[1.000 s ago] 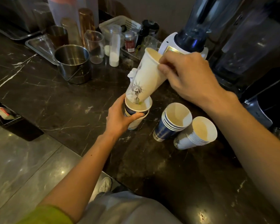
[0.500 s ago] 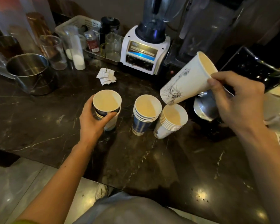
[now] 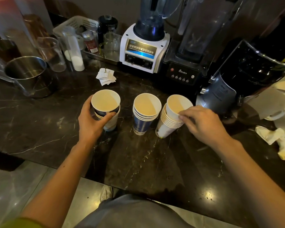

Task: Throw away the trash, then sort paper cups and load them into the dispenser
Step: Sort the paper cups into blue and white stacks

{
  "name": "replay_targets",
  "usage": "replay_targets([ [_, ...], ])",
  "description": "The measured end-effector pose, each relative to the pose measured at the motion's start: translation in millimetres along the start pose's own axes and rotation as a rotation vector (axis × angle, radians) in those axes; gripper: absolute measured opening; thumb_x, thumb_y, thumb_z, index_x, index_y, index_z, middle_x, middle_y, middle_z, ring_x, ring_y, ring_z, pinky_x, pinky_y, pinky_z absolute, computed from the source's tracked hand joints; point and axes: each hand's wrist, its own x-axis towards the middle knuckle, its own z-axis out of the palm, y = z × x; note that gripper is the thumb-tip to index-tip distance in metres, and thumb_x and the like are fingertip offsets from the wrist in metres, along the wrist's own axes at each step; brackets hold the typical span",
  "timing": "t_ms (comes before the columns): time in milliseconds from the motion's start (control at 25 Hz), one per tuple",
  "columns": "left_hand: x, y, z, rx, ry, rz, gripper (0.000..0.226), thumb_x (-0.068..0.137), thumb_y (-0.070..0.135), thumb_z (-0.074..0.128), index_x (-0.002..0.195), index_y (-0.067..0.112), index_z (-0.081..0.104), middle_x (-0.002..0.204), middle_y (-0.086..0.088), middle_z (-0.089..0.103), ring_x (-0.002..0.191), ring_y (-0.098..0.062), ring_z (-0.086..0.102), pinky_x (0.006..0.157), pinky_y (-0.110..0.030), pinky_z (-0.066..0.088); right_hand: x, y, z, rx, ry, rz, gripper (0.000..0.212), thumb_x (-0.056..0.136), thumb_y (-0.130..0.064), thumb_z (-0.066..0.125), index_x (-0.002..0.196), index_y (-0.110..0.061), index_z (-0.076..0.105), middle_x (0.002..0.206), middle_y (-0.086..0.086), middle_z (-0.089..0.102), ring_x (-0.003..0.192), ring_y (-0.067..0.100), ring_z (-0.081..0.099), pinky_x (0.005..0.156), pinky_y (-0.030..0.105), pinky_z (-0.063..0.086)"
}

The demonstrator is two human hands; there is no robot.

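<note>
Item: top cup (image 3: pixel 177 105), white paper, seated part-way into the white stack (image 3: pixel 167 125) and standing proud of the rims below. It is pinched at its near rim by the thumb and fingertips of the right hand (image 3: pixel 202 124). The stack under that pinch leans, its foot set nearer the person than its mouth. Just left of the pinch is the blue stack (image 3: pixel 144 116), upright; whether the two stacks touch cannot be told. Further left is the mixed stack (image 3: pixel 105 111), a blue-banded cup nested in white ones, with the left hand (image 3: pixel 90 122) wrapped round its side, thumb across the front. All three stand on the dark marble counter (image 3: pixel 39 125). Beyond the hands are loose paper slips (image 3: pixel 105 77), a white blender (image 3: pixel 143 53) and a black blender (image 3: pixel 184 69); far left of the grips is a steel pot (image 3: pixel 28 74). Right of the pinch lies crumpled paper (image 3: pixel 273 137) — likely trash not yet binned. Hazards, as judged: pressing the top cup down off-centre could buckle its rim or jam it askew; the leaning stack could topple under a sideways push and knock over the blue stack; the mixed stack — unsorted — could reach the dispenser as it is.
</note>
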Motion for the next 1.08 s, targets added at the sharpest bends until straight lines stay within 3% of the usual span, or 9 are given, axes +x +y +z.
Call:
replay_targets([
  [120,0.3,1.9,-0.2,-0.014,-0.016,-0.01,0.085,0.073,0.026,0.086,0.144,0.023,0.04,0.145,0.006,0.048,0.135,-0.01,0.044,0.107,-0.046,0.047,6.2,-3.3,6.9,0.016,-0.08,0.055,0.027,0.094,-0.038,0.058,0.108,-0.021,0.073,0.107,-0.004,0.07,0.101,0.02,0.06,0.08,0.038,0.05],
  [240,1.3,2.4,-1.3,-0.007,-0.061,-0.028,0.088,0.071,0.028,0.086,0.145,0.025,0.039,0.146,0.007,0.047,0.136,-0.011,0.043,0.109,-0.047,0.044,30.9,-31.3,-0.9,0.12,0.06,0.034,0.04,0.091,-0.046,0.057,0.119,-0.02,0.068,0.116,-0.003,0.066,0.109,0.018,0.057,0.088,0.035,0.046],
  [320,0.8,-2.5,-4.4,-0.006,-0.097,-0.038,0.091,0.069,0.029,0.088,0.145,0.027,0.038,0.147,0.008,0.045,0.137,-0.01,0.042,0.111,-0.047,0.043,58.2,-67.9,1.8,0.201,0.063,-0.05,0.048,0.09,-0.047,0.059,0.132,-0.023,0.059,0.124,-0.002,0.061,0.115,0.017,0.054,0.092,0.036,0.046],
  [480,-6.0,-8.6,-5.0,-0.051,-0.192,-0.091,0.092,0.073,0.022,0.086,0.147,0.03,0.032,0.147,0.01,0.045,0.136,-0.009,0.044,0.113,-0.045,0.04,120.6,-133.1,29.7,0.176,-0.358,-0.084,0.097,0.077,-0.063,0.068,0.154,-0.026,0.022,0.154,0.0,0.034,0.138,0.02,0.037,0.105,0.042,0.041],
  [600,-7.5,-8.2,-6.9,-0.061,-0.216,-0.107,0.089,0.077,0.018,0.082,0.149,0.027,0.029,0.148,0.007,0.045,0.134,-0.01,0.045,0.113,-0.043,0.04,147.8,-153.0,52.5,0.065,-0.516,-0.054,0.107,0.069,-0.07,0.071,0.153,-0.024,0.021,0.154,0.003,0.035,0.138,0.026,0.038,0.1,0.046,0.04],
  [720,-6.0,-9.8,-10.8,-0.078,-0.214,-0.119,0.09,0.076,0.021,0.083,0.149,0.027,0.03,0.149,0.005,0.045,0.135,-0.012,0.046,0.112,-0.044,0.041,151.5,-153.8,48.6,0.091,-0.41,-0.072,0.091,0.07,-0.068,0.071,0.143,-0.026,0.038,0.14,0.0,0.049,0.127,0.024,0.047,0.087,0.038,0.039],
  [880,-7.4,-15.1,-12.4,-0.064,-0.215,-0.105,0.091,0.075,0.023,0.084,0.148,0.032,0.031,0.146,0.013,0.046,0.133,-0.008,0.046,0.111,-0.043,0.042,142.0,-133.2,-1.5,0.494,-0.092,-0.055,0.087,0.065,-0.067,0.073,0.137,-0.023,0.051,0.13,-0.002,0.057,0.118,0.014,0.053,0.099,0.039,0.048],
  [1080,-4.1,-16.9,-10.5,-0.038,-0.164,-0.122,0.093,0.074,0.017,0.085,0.148,0.034,0.03,0.148,0.009,0.041,0.133,-0.007,0.039,0.112,-0.044,0.04,104.7,-67.2,-61.9,0.594,0.266,0.116,0.09,0.068,-0.067,0.075,0.14,-0.019,0.049,0.137,-0.002,0.054,0.126,0.012,0.052,0.105,0.041,0.046],
])
